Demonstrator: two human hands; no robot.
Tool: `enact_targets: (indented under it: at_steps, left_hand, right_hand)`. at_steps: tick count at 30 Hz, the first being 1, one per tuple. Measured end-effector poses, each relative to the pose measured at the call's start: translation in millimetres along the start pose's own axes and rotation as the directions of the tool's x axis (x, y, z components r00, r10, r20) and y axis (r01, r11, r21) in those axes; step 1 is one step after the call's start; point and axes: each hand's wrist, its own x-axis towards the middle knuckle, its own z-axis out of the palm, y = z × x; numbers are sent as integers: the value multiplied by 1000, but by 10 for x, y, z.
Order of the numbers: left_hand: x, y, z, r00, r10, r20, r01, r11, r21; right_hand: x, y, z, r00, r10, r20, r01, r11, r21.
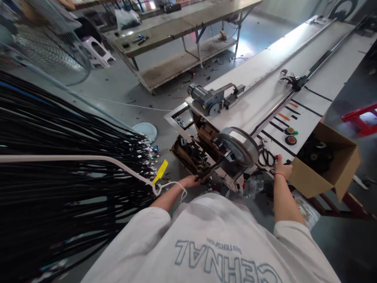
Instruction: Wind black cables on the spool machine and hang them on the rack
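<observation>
My left hand (190, 181) is closed at the end of a black cable or strap (210, 169) that runs up toward a grey wheel (240, 146) at the table's end. On the front edge of the white table (259, 94), my right hand (283, 167) rests beside black-handled scissors (266, 158); its fingers look curled, and what they hold, if anything, is too small to name. Two tape rolls (290, 140) and several black and orange strips lie beyond the scissors. A motor (200, 94) sits on the far left corner.
Hanging black cables (73, 188) fill the left side, near a yellow tag (160, 172) on a pale rod. An open cardboard box (338, 161) stands at the right. Behind are a metal workbench (176, 31), a fan (53, 51) and a red stool (361, 119).
</observation>
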Motion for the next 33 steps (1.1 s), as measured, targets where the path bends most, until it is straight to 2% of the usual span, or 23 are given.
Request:
enact_targets:
  at_steps: [4,8,11,14,18,28,33]
  left_hand:
    - [-212,-194,-42,998,-51,43,51,998,21]
    - [-594,-287,-65,995,-87,-48,84,994,-64]
    - [-832,-205,-99,985,-107,-133,87,985,-149]
    - [-920,-20,-143,972,-77,-223,44,988,-148]
    - [-861,227,-172,962,-54,-268,21,992,-124]
    - [-565,552,10,984,66,-168,-74,996,-41]
    - [-350,727,74,986,119,-120,-127,990,-62]
  right_hand:
    - [-6,-1,-24,1000,-8,16,8,1000,24]
    - [-19,-14,-45,1000,-7,19,6,999,32]
    - [-22,-15,-50,1000,-15,17,15,999,40]
    - [-25,-14,-50,1000,-16,13,15,998,55]
    - [-22,-12,-46,1000,-7,1,6,996,89]
    - [18,15,-6,1000,-17,16,16,997,72]
    - [7,13,-14,999,-36,20,35,997,72]
